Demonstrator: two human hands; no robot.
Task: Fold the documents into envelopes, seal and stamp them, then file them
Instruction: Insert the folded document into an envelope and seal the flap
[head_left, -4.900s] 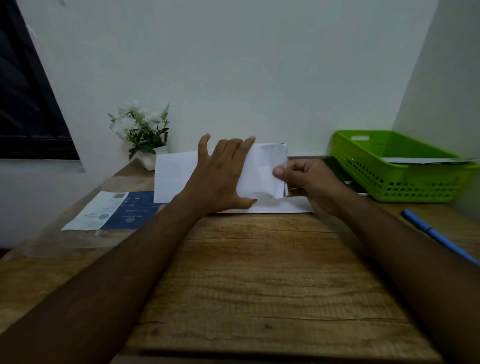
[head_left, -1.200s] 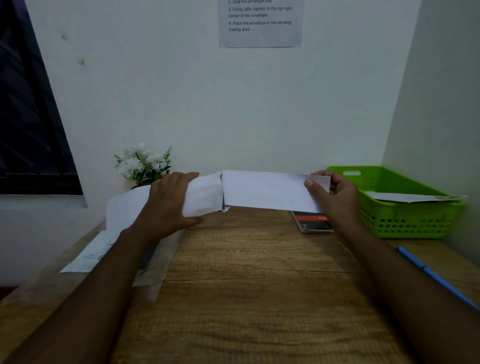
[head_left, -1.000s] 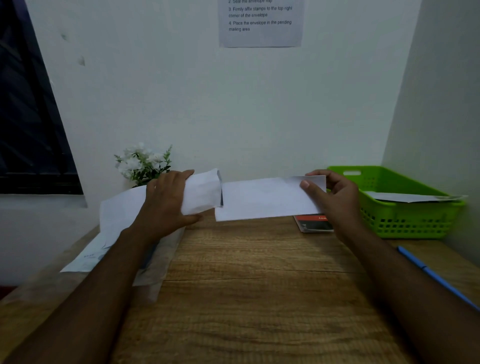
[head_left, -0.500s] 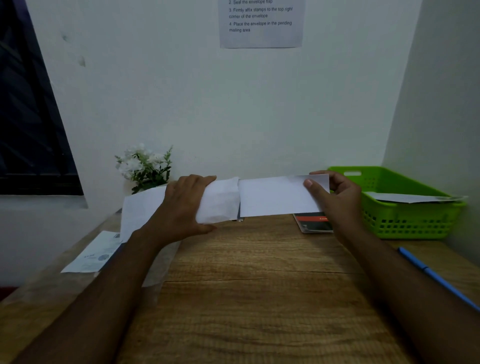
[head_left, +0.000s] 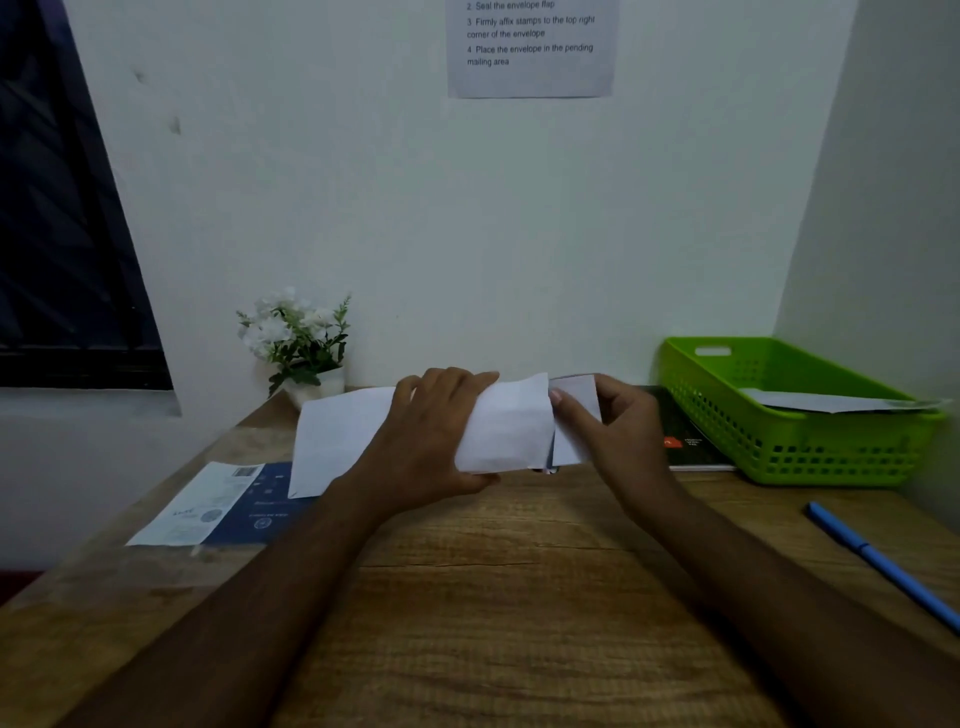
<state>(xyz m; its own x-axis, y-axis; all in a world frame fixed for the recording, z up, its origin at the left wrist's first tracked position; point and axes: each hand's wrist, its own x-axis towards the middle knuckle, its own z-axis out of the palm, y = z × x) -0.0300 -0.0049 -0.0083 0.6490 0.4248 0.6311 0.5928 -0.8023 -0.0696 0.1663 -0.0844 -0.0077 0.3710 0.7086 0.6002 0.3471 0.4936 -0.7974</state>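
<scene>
Your left grip (head_left: 431, 441) clasped the envelope (head_left: 511, 431) above the far edge of the worktop (head_left: 493, 597). Your right grip (head_left: 623, 441) pinched the document (head_left: 577, 391), which had since slid mostly inside, apparently. Sealing should follow.

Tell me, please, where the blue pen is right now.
In the head view, the blue pen lies on the wooden desk at far right, just in front of the green basket.
</scene>
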